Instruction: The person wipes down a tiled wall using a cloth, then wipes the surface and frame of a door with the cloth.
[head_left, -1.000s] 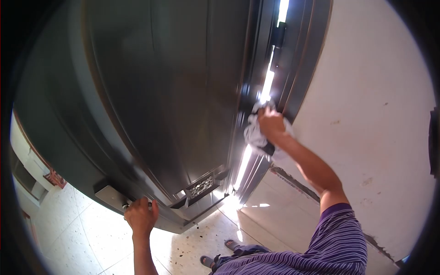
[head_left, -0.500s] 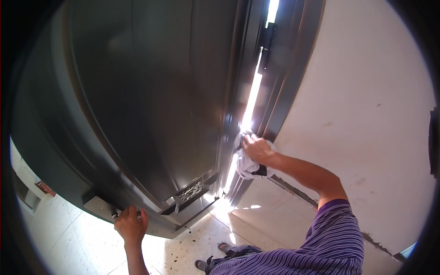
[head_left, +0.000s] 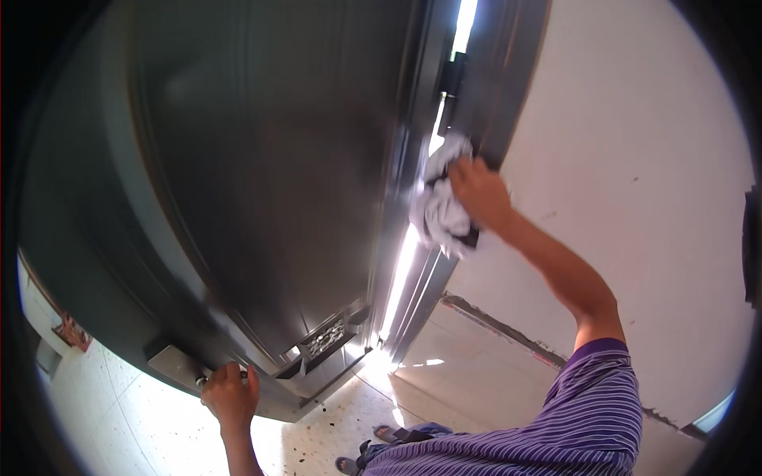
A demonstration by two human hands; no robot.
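My left hand (head_left: 230, 394) is closed around the handle of a large dark door (head_left: 270, 159), beside its metal handle plate (head_left: 176, 365). My right hand (head_left: 481, 193) grips a crumpled grey-white cloth (head_left: 444, 210) with dark patches. The cloth lies over the hinge-side gap, against the dark door frame (head_left: 508, 71), below a black hinge (head_left: 452, 75). Bright light comes through the gap above and below the cloth. Near the bottom of the door is a small ornate panel (head_left: 326, 339).
A pale wall (head_left: 635, 159) rises on the right, with a rough-edged ledge (head_left: 504, 328) along its lower part. Sandalled feet (head_left: 384, 433) stand on the speckled tile floor (head_left: 317, 436). A reddish object (head_left: 73, 332) is at the far left.
Over the last half second my right hand has moved up the frame with the cloth, after moving down before that. My left hand has stayed on the handle.
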